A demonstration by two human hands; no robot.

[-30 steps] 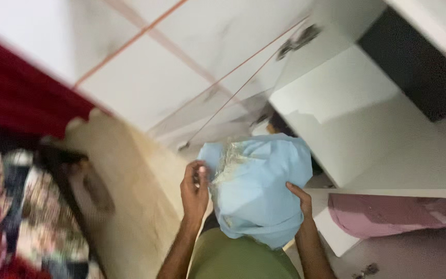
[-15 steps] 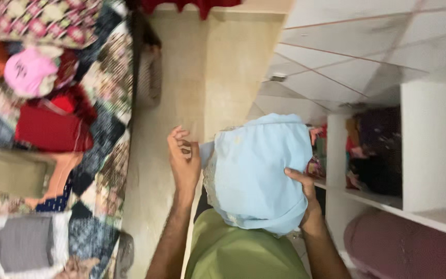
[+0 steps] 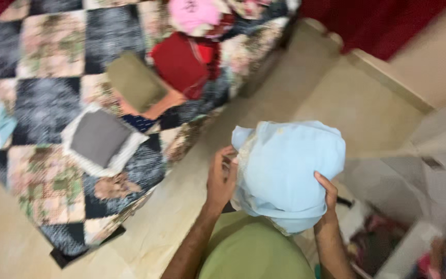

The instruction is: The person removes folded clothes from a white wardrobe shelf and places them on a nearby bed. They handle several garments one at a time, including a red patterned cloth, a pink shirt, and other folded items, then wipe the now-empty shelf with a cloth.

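Your left hand point(image 3: 222, 178) pinches the lace edge of the bundled pale blue garment point(image 3: 285, 173); your right hand point(image 3: 327, 199) cups its far side, fingers closed on cloth, above the floor point(image 3: 357, 108); that loose bundle could sag open and slide from your grip.

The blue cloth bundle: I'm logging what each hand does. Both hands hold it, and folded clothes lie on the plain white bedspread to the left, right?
Not plain white: the head view shows a patchwork bedspread of floral and dark squares. The left hand and right hand do hold the blue cloth bundle, with folded clothes there.
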